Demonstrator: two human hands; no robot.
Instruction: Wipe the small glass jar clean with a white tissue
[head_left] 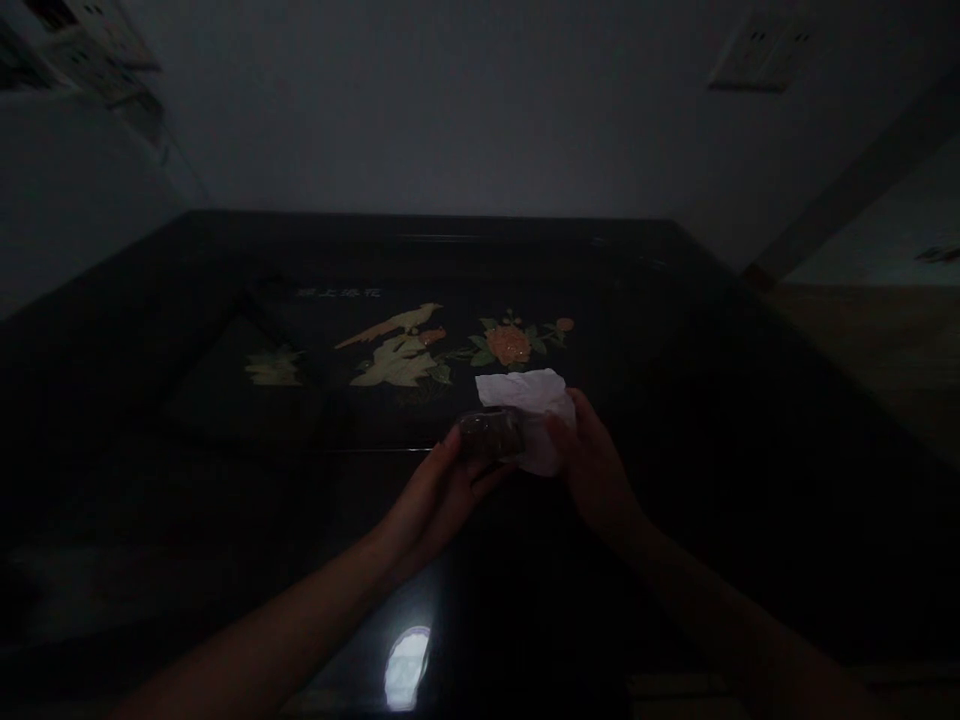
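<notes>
Black tabletop point(187, 490) beneath paper point(534, 393), wall point(450, 120) beyond.

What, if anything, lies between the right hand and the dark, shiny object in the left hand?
The crumpled white paper, held in the right hand, stands between it and the dark, shiny object in the left hand; nothing else visible does.

- 2 of mine: left hand point(439, 490), right hand point(598, 465).
- 1 clear object point(489, 434) in my left.
- 1 crumpled white sheet point(527, 391) in my right.
- 1 glossy black tabletop point(750, 430) under my grip.
- 1 pictured bird point(409, 320), beyond my left.
- 1 big orange bloom point(508, 344), just beyond my sheet.
- 4 characters point(350, 293), farther out, left of my grip.
</notes>
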